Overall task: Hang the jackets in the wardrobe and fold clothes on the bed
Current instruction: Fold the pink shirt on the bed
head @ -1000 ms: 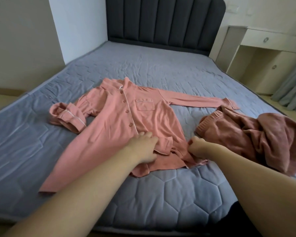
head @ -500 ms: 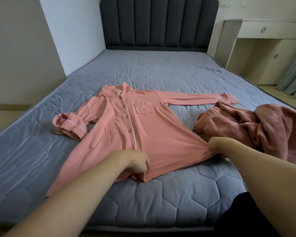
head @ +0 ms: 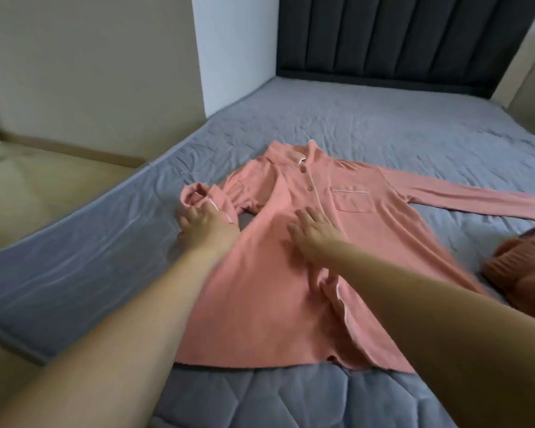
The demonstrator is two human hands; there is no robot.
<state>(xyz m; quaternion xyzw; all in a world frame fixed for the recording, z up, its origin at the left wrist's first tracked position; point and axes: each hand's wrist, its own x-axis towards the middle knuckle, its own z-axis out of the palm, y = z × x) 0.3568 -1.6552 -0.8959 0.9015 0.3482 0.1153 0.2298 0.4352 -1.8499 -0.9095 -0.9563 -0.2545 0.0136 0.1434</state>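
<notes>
A pink shirt (head: pixel 291 273) lies face up on the bed (head: pixel 74 257), collar toward 12 o'clock, hem toward 6 o'clock near the mattress edge. The left hand (head: pixel 204 227) rests at the bunched sleeve (head: pixel 207 202) at 9 o'clock of the shirt; its fingers curl onto the cuff, though whether they actually pinch it cannot be told through the motion blur. The right hand (head: pixel 315 233) lies flat on the chest panel, fingers spread and straight, holding nothing (it pins the cloth).

Risks, as judged from this layout. Pulling the crumpled sleeve outward may drag the whole body sideways if the right hand presses too lightly, since thin jersey should slide easily over the quilted cover. The placket near 6 o'clock stands up in a ridge under the right forearm; folding over it would likely lock in a crease. The hem sits close to the bed edge, so a tug toward 6 o'clock could slip it off. A second garment (head: pixel 522 267) at 3 o'clock lies on or against the far cuff and may snag it.

Materials. The shirt is soft, matte, thin knit with white piping, small buttons and a patch pocket (head: pixel 351 200). The bed cover is grey, stitched in hexagons. The second garment looks thicker and ribbed. The headboard (head: pixel 399 41) is dark and channelled.
</notes>
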